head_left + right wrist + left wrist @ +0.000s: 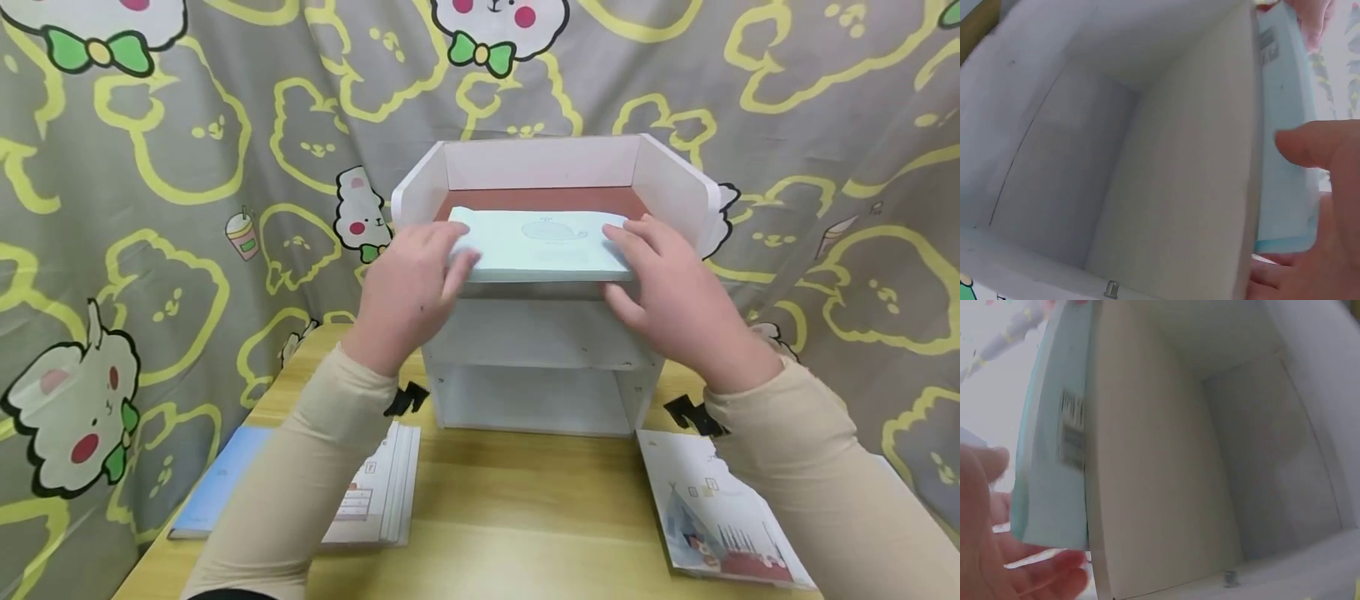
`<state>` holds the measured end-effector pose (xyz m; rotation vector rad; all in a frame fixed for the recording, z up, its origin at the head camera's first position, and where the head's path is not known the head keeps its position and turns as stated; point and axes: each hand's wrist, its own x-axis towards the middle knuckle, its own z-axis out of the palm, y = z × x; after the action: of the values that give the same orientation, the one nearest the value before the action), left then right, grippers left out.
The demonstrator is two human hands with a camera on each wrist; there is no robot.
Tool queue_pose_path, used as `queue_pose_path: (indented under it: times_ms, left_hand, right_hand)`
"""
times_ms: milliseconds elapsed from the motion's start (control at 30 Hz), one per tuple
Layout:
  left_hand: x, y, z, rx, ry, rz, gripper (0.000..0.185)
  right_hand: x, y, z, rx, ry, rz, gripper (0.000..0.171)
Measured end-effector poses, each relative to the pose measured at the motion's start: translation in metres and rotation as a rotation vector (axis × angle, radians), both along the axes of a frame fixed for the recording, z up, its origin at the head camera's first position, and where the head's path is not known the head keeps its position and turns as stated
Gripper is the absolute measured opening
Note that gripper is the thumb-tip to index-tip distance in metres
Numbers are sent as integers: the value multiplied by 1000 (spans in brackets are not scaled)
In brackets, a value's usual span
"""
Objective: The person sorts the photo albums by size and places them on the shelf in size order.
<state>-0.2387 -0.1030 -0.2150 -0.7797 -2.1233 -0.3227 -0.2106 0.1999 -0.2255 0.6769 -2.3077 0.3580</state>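
Observation:
A pale mint stack of notebooks (551,242) with a whale drawing on its upper face is at the front of the white shelf unit's top compartment (540,162). My left hand (408,287) holds its left end, fingers over the corner and thumb at the front. At the other end my right hand (671,296) grips the corner, fingers on top and thumb lower in front. A barcode shows on the stack's face (1054,456) in the left wrist view, beside the shelf board's edge. The right wrist view shows my right thumb (1310,142) across that face.
Below are open compartments in the shelf unit (525,396), which stands on a wooden table (517,508). Left on the table lie a blue book (221,479) and a white illustrated stack (375,492). An illustrated book (712,517) lies at right. A patterned curtain (187,275) hangs behind.

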Motion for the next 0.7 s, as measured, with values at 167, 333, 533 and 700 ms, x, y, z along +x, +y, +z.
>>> queue_pose_path:
  times_ms: [167, 333, 533, 700]
  left_hand:
    - [16, 0, -32, -147, 192, -68, 61]
    - [20, 3, -54, -200, 216, -32, 70]
    - [7, 10, -60, -209, 191, 23, 70]
    - [-5, 15, -60, -226, 164, 80, 71]
  right_hand:
    - [19, -6, -23, -7, 303, 134, 50]
    - [26, -12, -41, 46, 349, 157, 53]
    - [18, -8, -51, 62, 299, 85, 69]
    - [7, -7, -55, 94, 267, 12, 78]
